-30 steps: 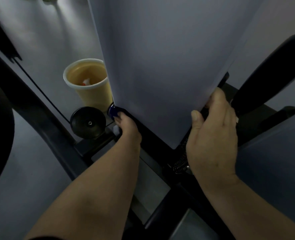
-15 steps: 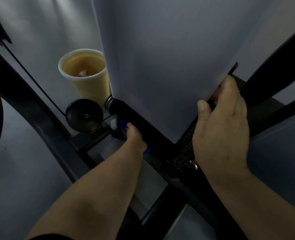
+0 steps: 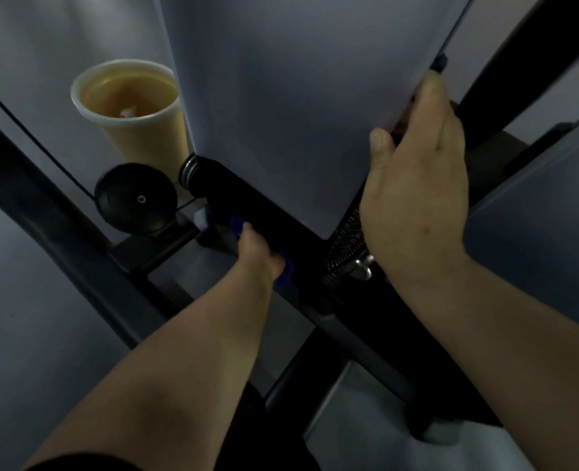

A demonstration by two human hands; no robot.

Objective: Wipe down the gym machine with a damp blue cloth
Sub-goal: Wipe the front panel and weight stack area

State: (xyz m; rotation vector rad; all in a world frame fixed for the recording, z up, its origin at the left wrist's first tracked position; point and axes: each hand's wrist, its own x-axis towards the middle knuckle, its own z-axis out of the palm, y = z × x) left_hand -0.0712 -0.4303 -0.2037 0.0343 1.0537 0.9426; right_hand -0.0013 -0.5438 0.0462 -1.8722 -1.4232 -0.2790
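Observation:
I look down a pale grey panel (image 3: 281,96) of the gym machine to its black base bar (image 3: 264,212). My left hand (image 3: 259,251) reaches low and grips the blue cloth (image 3: 286,270) against the underside of that bar; only small blue patches of the cloth show beside the knuckles. My right hand (image 3: 417,185) holds the right edge of the grey panel, thumb on the front face and fingers wrapped behind it. A metal spring (image 3: 344,246) with a bolt sits just below this hand.
A yellow bin (image 3: 135,113) with a white rim stands on the floor at the left, behind a black round wheel (image 3: 135,198). Black frame bars (image 3: 43,212) run diagonally at the left and right. The pale floor shows between them.
My left hand has slid with the cloth from the bar's left end, near the chrome cap, down along the bar toward me. My right hand has stayed on the panel edge.

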